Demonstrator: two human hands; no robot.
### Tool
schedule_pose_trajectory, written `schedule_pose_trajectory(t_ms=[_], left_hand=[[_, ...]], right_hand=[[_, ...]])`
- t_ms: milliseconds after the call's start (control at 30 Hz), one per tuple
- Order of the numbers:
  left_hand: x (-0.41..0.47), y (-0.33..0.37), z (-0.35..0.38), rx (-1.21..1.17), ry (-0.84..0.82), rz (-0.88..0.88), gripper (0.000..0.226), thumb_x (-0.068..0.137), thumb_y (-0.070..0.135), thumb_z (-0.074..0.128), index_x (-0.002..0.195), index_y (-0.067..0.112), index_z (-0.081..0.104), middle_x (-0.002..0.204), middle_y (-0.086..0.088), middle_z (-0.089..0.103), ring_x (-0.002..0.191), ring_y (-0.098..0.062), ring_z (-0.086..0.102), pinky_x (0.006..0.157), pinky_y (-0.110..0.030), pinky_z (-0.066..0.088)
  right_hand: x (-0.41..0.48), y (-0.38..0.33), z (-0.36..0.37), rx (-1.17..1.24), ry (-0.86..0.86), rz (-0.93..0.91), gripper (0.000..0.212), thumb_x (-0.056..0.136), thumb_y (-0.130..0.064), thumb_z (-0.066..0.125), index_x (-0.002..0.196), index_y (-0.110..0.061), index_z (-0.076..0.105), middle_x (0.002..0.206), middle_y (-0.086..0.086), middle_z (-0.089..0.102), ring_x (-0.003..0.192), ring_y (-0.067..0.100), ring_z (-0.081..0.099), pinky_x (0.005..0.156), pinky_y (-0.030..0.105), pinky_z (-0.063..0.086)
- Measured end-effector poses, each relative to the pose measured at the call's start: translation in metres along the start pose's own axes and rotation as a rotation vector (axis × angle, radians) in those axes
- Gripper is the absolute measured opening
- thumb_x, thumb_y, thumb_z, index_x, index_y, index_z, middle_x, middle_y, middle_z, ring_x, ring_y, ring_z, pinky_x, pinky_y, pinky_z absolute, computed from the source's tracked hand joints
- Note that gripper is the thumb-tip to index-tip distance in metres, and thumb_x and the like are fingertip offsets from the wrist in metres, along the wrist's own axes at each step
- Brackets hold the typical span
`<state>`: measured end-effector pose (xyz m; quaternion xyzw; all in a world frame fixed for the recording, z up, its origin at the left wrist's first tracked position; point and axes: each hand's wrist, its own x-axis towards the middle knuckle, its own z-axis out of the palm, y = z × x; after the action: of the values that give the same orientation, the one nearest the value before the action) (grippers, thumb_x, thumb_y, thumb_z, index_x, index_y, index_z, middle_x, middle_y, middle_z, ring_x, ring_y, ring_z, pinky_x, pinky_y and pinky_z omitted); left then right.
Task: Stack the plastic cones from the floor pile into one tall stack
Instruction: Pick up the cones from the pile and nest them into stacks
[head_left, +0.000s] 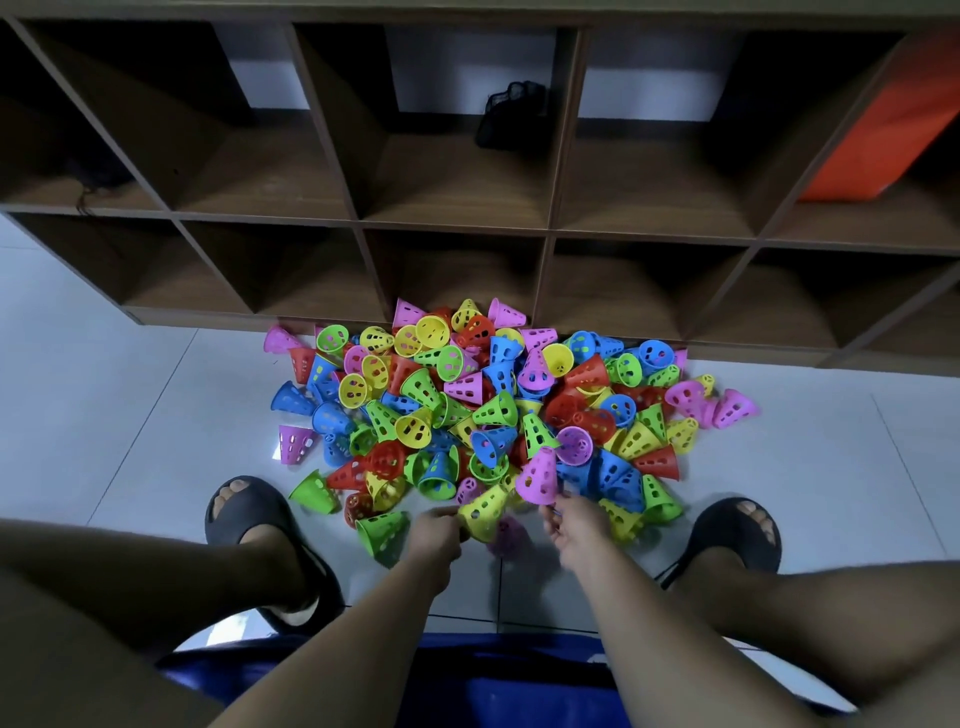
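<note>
The pile of cones (493, 410) lies on the pale tiled floor (104, 395), in the middle of what I see, with its far edge touching the foot of a dark wooden shelf unit (457, 223) at 12 o'clock. The cones are pink, yellow, green, blue and red, all with holes in their sides. They lie on their sides or tilted, in no order, and no tall stack is to be seen.

The person sits at 6 o'clock from the pile on a blue seat (519, 680), with both arms stretched to the near edge of the pile. The left hand (435, 538), at 7 o'clock from the pile, has its fingers curled on a yellow cone (483, 512) and holds it tilted, the narrow end pointing away from the person. The right hand (571, 530), at 5 o'clock, is blurred. Its fingertips are just below a pink cone (537, 475), but I cannot tell if they grip it or only touch it.

A foot in a black slipper (249, 519) stands at 8 o'clock and the other slipper (737, 525) at 4 o'clock. In the shelf unit a black mesh bag (511, 114) sits in a compartment at 12 o'clock, and an orange thing (883, 130) leans in a compartment at 2 o'clock.
</note>
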<state>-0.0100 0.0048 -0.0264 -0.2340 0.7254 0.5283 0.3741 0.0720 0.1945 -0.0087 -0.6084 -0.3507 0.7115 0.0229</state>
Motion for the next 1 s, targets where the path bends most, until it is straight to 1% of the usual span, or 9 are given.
schedule_pose_trajectory(t_ms=[167, 267, 400, 533, 667, 733, 833, 933, 1000], left_hand=[[-0.019, -0.003, 0.017, -0.016, -0.068, -0.006, 0.033, 0.099, -0.011, 0.042, 0.1, 0.005, 0.07, 0.076, -0.013, 0.058, 0.064, -0.019, 0.046, 0.054, -0.029, 0.034], [-0.016, -0.006, 0.021, -0.037, -0.089, -0.005, 0.03, 0.099, -0.01, 0.044, 0.104, 0.002, 0.071, 0.073, -0.011, 0.053, 0.062, -0.018, 0.042, 0.053, -0.029, 0.032], [-0.012, -0.006, 0.026, -0.001, -0.112, 0.01, 0.028, 0.098, -0.007, 0.047, 0.108, 0.003, 0.072, 0.073, -0.01, 0.056, 0.06, -0.016, 0.042, 0.05, -0.027, 0.032], [-0.006, -0.012, 0.026, 0.066, -0.126, -0.025, 0.029, 0.096, -0.004, 0.049, 0.114, 0.005, 0.071, 0.073, -0.01, 0.062, 0.055, -0.015, 0.043, 0.046, -0.024, 0.031], [-0.004, -0.016, 0.024, 0.076, -0.104, -0.062, 0.026, 0.096, -0.004, 0.053, 0.115, 0.003, 0.068, 0.079, -0.015, 0.066, 0.057, -0.017, 0.046, 0.047, -0.025, 0.034], [-0.003, -0.016, 0.025, 0.06, -0.116, -0.071, 0.026, 0.095, -0.006, 0.056, 0.117, -0.001, 0.067, 0.079, -0.017, 0.068, 0.055, -0.017, 0.049, 0.045, -0.024, 0.036], [0.0, -0.016, 0.026, 0.027, -0.135, -0.087, 0.032, 0.097, -0.004, 0.062, 0.128, -0.005, 0.062, 0.093, -0.021, 0.072, 0.065, -0.021, 0.062, 0.05, -0.027, 0.046], [0.004, -0.017, 0.026, -0.027, -0.126, -0.107, 0.06, 0.095, -0.001, 0.071, 0.149, 0.002, 0.046, 0.113, -0.026, 0.071, 0.088, -0.029, 0.075, 0.054, -0.026, 0.053], [0.006, -0.017, 0.026, -0.033, -0.132, -0.115, 0.065, 0.095, -0.001, 0.071, 0.153, 0.002, 0.042, 0.115, -0.025, 0.069, 0.09, -0.028, 0.076, 0.052, -0.024, 0.054]], right_hand=[[-0.017, -0.005, -0.004, -0.006, -0.086, 0.049, 0.024, 0.099, 0.003, 0.048, 0.104, -0.008, 0.069, 0.07, 0.005, 0.065, 0.057, 0.011, 0.055, 0.047, 0.021, 0.038], [-0.024, -0.002, -0.007, -0.108, -0.103, 0.027, 0.024, 0.1, 0.003, 0.048, 0.107, -0.007, 0.069, 0.075, 0.007, 0.066, 0.057, 0.012, 0.054, 0.051, 0.024, 0.037], [-0.026, 0.006, -0.007, -0.327, -0.063, -0.104, 0.029, 0.103, -0.003, 0.048, 0.104, -0.022, 0.07, 0.09, 0.004, 0.073, 0.066, 0.015, 0.059, 0.051, 0.025, 0.041], [-0.017, 0.017, -0.007, -0.64, -0.02, -0.29, 0.031, 0.103, -0.007, 0.05, 0.095, -0.028, 0.071, 0.105, -0.005, 0.073, 0.097, 0.018, 0.068, 0.081, 0.037, 0.06], [-0.012, 0.024, -0.005, -0.741, -0.005, -0.316, 0.029, 0.104, -0.007, 0.046, 0.096, -0.023, 0.069, 0.103, -0.005, 0.071, 0.092, 0.013, 0.066, 0.067, 0.028, 0.053], [-0.007, 0.029, -0.003, -0.763, 0.004, -0.319, 0.028, 0.103, -0.006, 0.046, 0.096, -0.022, 0.069, 0.103, -0.002, 0.072, 0.092, 0.015, 0.067, 0.069, 0.031, 0.054], [0.0, 0.034, 0.0, -0.78, -0.008, -0.299, 0.027, 0.102, -0.007, 0.047, 0.097, -0.021, 0.069, 0.104, -0.001, 0.073, 0.095, 0.016, 0.068, 0.071, 0.03, 0.055], [0.006, 0.035, 0.0, -0.804, -0.019, -0.291, 0.022, 0.102, -0.011, 0.052, 0.102, -0.023, 0.07, 0.108, -0.002, 0.073, 0.098, 0.016, 0.067, 0.074, 0.031, 0.053], [0.011, 0.035, -0.003, -0.834, -0.035, -0.27, 0.02, 0.103, -0.013, 0.054, 0.111, -0.024, 0.069, 0.111, -0.003, 0.07, 0.1, 0.015, 0.064, 0.08, 0.032, 0.053]])
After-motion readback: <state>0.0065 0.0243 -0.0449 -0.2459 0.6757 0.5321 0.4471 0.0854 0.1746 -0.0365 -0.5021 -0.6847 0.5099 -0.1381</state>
